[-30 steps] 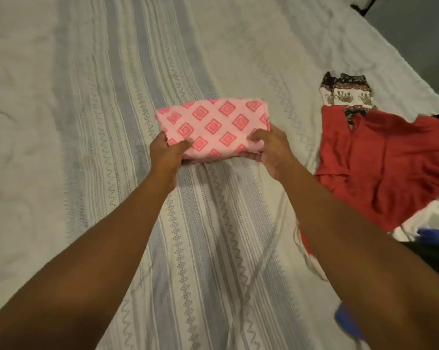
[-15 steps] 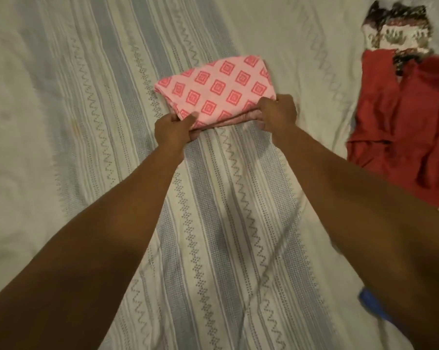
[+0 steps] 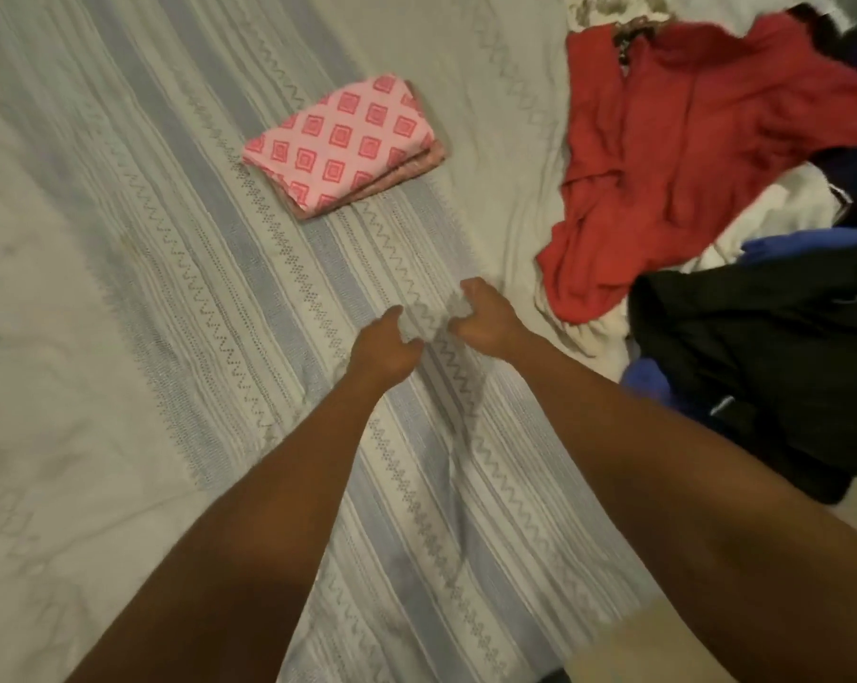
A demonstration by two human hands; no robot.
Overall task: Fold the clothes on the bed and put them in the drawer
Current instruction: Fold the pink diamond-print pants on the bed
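Your left hand (image 3: 384,350) and right hand (image 3: 485,320) hover on the near side of the folded pink cloth (image 3: 342,145), fingers loosely curled, holding nothing. The crumpled red garment (image 3: 678,155) lies right of that cloth, closest to your right hand, its length running away from you.

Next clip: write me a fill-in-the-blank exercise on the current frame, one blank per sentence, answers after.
1. The folded diamond-patterned cloth on the striped bedspread is ____.
2. The left hand and the right hand hold ____.
3. The crumpled red garment lies to the cloth's ____.
Missing words: pink; nothing; right.
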